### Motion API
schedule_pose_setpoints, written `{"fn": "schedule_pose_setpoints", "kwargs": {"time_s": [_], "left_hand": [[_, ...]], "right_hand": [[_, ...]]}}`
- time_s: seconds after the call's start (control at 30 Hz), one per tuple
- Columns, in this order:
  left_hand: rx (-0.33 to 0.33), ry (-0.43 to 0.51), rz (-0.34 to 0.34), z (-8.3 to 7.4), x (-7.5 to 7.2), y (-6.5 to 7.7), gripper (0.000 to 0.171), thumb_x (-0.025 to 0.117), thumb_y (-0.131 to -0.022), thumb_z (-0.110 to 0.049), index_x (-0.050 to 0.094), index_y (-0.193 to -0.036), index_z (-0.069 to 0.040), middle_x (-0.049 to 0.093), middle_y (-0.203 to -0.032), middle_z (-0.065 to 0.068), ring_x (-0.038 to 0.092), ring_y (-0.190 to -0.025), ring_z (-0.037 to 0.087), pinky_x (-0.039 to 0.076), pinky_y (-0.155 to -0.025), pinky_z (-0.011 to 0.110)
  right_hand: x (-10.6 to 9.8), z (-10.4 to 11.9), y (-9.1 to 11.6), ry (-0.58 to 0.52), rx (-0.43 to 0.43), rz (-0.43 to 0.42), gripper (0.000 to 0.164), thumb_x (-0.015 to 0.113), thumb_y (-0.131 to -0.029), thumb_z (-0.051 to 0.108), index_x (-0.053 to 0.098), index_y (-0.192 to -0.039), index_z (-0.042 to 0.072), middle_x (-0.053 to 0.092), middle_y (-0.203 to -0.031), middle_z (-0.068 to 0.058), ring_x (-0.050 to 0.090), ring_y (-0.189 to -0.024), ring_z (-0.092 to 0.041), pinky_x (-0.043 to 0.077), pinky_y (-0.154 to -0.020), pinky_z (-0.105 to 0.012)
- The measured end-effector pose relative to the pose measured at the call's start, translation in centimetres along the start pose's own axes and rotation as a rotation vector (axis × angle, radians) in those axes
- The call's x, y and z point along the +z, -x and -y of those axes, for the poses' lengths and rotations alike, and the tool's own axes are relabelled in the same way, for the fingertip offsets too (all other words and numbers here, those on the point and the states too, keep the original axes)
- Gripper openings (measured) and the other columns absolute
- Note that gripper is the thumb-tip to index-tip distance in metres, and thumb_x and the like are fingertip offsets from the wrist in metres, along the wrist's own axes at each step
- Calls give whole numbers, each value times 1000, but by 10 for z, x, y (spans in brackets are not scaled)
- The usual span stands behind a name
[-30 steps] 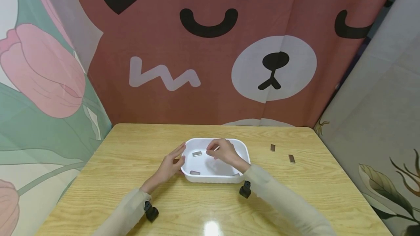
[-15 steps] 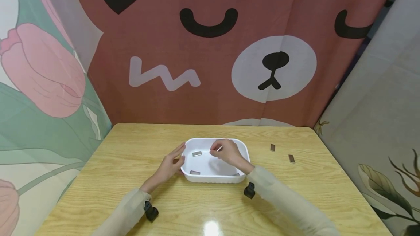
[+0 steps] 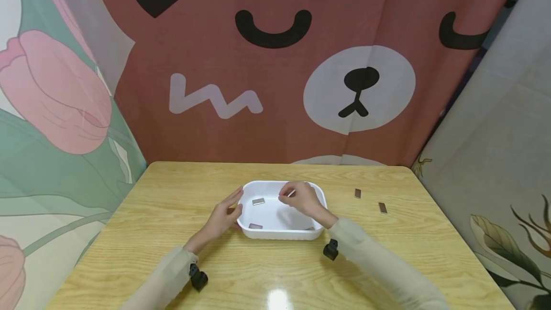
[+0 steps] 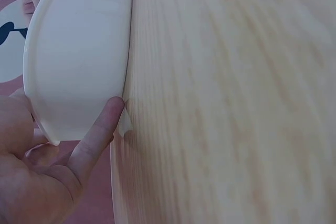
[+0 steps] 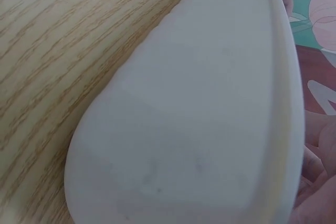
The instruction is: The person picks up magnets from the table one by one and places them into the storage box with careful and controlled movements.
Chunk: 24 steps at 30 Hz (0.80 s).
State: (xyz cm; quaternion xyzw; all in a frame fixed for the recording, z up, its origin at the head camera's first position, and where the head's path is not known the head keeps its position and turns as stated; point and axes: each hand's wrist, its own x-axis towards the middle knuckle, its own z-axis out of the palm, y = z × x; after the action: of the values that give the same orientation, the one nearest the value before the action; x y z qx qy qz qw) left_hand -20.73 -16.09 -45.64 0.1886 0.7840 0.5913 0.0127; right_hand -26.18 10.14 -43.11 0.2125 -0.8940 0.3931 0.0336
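Observation:
A white plastic box [image 3: 280,234] stands mid-table, with a few small flat rectangular pieces inside: a silvery piece [image 3: 258,201] near the back left, another piece [image 3: 256,226] by the front wall, and one partly hidden at the front right. My left hand [image 3: 219,219] rests against the left end; in the left wrist view a straight finger [image 4: 97,140] touches the box wall [image 4: 79,61] low down. Over the right half of the box, my right hand [image 3: 301,199] keeps thumb and fingertips together in a pinch. A thin pale edge shows between them; the fingers hide most of it.
Two small brown rectangular pieces lie on the wooden table to the right of the box, a farther piece [image 3: 358,193] and a nearer piece [image 3: 382,208]. A printed curtain [image 3: 280,142] hangs behind the table's back edge.
My right hand has drifted a little to the right over the box, fingertips still together. The left hand, the box and the pieces outside have stayed in place.

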Motion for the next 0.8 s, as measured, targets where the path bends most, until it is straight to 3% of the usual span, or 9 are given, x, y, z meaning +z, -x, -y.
{"fn": "schedule_pose_setpoints", "kwargs": {"time_s": [0.3, 0.6, 0.8], "left_hand": [[9, -7, 2, -2, 0, 0, 50, 50, -100, 6, 30, -145, 16, 18, -158, 29, 54, -110, 58, 64, -63, 48], [15, -30, -15, 32, 1, -8, 51, 48, -100, 7, 30, -148, 11, 17, -160, 25, 56, -110, 55, 65, -59, 41], [40, -19, -21, 38, 0, -9, 52, 50, -99, 6, 32, -148, 10, 19, -159, 25, 59, -108, 53, 65, -57, 36]], "right_hand": [[-8, 0, 3, 24, -22, -28, 5, 78, -86, 14, 74, -83, 14, 70, -78, 6, 63, -67, -8, 56, -62, -25], [-14, 0, 5, 29, -39, -27, 10, 77, -88, 19, 74, -86, 10, 71, -80, 5, 65, -70, -13, 56, -61, -28], [-17, -2, 6, 10, -32, -31, 7, 76, -88, 16, 74, -86, 9, 70, -81, 4, 65, -71, -15, 57, -61, -27]]}}
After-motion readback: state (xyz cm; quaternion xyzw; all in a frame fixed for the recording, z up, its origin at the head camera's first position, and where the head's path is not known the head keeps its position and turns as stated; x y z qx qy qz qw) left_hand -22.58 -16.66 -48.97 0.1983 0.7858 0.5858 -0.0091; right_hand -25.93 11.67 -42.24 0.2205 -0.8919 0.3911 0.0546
